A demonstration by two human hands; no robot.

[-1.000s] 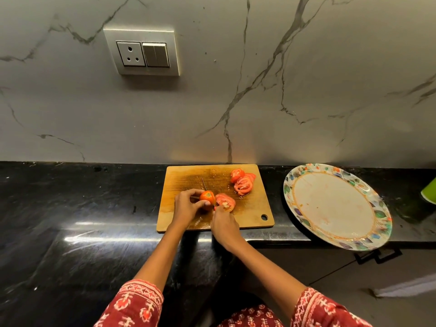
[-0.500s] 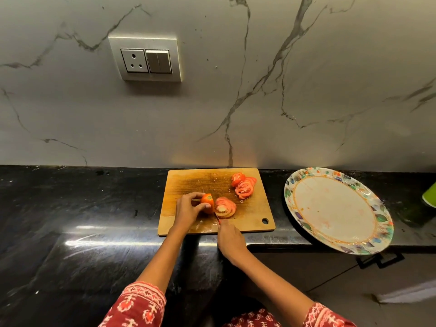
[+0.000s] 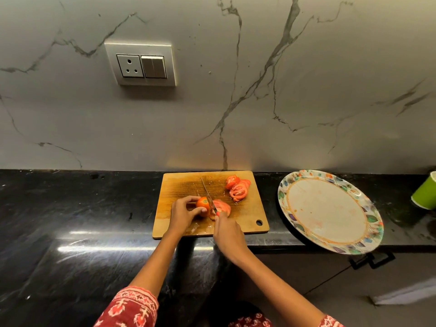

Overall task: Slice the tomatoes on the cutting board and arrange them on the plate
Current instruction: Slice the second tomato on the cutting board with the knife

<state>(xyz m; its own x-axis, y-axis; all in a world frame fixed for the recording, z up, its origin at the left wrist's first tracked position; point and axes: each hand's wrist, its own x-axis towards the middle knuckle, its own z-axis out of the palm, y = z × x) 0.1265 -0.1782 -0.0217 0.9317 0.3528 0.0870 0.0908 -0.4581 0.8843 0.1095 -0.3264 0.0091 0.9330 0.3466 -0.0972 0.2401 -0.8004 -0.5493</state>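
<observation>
A wooden cutting board (image 3: pixel 188 185) lies on the black bench (image 3: pixel 82 208), its far edge close to the marble wall (image 3: pixel 306 90), with a hanging hole in its near right corner. The left hand (image 3: pixel 182 214) rests on the board near its middle, fingers and thumb curled round the uncut end of a tomato (image 3: pixel 203 205), pinning it down. The right hand (image 3: pixel 227 232) is at the board's near edge, closed around the red handle of a knife (image 3: pixel 207 194) (only a sliver of that handle shows above the knuckles). The blade points toward the board's far edge and stands just against the right side of the held tomato piece.

Immediately right of the blade, touching it or nearly so, lies a cluster of fresh slices (image 3: pixel 221 207), leaning on one another. A second pile of slices (image 3: pixel 237 188) sits toward the board's far right corner, well apart from the hands, with wet juice marks on the wood around it.

The plate (image 3: pixel 295 185), white in the middle with a coloured leaf pattern on its rim, stands on the bench to the right of the board, its near edge overhanging the bench's front edge. It carries faint orange smears. A green cup (image 3: pixel 424 192) sits at the bench's far right, cut off by the frame. A socket and switch panel (image 3: pixel 141 64) is set in the wall above the bench's left half. Red patterned sleeves (image 3: pixel 132 308) show at the bottom.
</observation>
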